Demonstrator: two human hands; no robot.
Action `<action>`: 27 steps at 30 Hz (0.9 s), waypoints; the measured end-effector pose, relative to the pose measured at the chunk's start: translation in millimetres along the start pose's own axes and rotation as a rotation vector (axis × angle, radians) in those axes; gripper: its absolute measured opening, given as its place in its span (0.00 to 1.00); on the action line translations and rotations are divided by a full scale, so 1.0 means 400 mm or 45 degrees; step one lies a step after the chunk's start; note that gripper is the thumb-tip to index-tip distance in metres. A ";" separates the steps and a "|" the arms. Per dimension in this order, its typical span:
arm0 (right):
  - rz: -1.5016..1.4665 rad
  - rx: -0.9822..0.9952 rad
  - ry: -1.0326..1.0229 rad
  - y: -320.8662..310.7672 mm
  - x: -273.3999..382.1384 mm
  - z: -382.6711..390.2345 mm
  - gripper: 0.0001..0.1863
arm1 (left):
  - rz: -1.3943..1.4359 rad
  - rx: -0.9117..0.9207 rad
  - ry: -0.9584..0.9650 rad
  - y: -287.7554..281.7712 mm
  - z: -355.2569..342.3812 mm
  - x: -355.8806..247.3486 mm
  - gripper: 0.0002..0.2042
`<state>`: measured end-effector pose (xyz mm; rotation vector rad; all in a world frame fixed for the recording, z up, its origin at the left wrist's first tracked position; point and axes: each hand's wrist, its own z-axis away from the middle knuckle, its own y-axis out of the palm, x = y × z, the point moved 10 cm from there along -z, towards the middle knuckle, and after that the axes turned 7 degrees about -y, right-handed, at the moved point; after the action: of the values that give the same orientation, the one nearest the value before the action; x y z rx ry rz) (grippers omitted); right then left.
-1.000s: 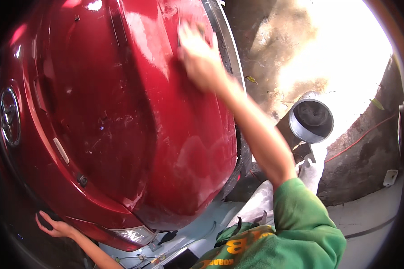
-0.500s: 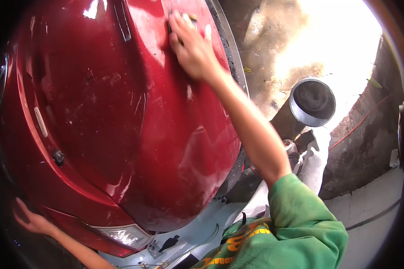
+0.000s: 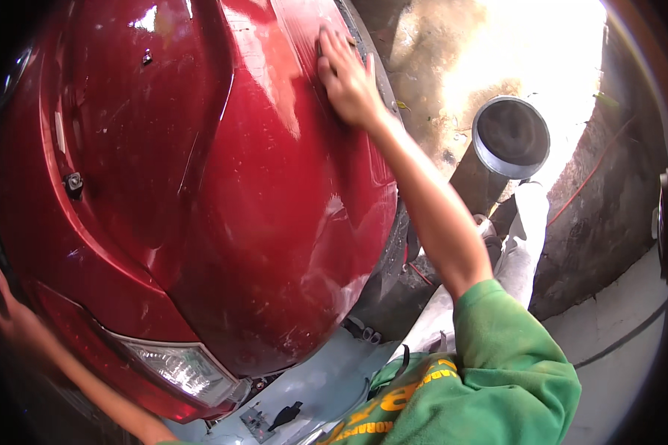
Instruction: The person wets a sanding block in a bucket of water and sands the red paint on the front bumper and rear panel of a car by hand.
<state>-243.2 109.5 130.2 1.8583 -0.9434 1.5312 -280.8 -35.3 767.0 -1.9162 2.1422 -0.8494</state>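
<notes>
The red rear body of a car (image 3: 260, 222) fills the left and middle of the view, with a tail lamp (image 3: 174, 367) low on it. My right hand (image 3: 349, 85) lies near the upper right edge of the panel, fingers curved over a small dark pad (image 3: 352, 41), which they mostly hide, pressed on the paint. My left hand (image 3: 11, 311) is open, fingers spread, at the far left beside the car's rim in shadow; whether it touches the body I cannot tell.
A grey metal bucket (image 3: 511, 137) stands right of the car on stained concrete (image 3: 453, 59). A red cord (image 3: 586, 185) crosses the floor. My legs in pale trousers (image 3: 523, 230) are below the bucket, with white flooring (image 3: 623, 326) at lower right.
My view has shifted, so the bucket and lamp sit higher in the picture. My left hand has moved up along the car's side; my right hand has slid slightly right on the panel.
</notes>
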 end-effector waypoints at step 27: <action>-0.054 0.082 -0.099 -0.009 0.051 -0.117 0.30 | 0.205 -0.104 0.688 -0.017 -0.063 0.015 0.12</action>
<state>-266.1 144.5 159.5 1.9836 -0.8930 1.4896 -287.7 -33.4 793.0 -1.6504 2.6148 -1.3896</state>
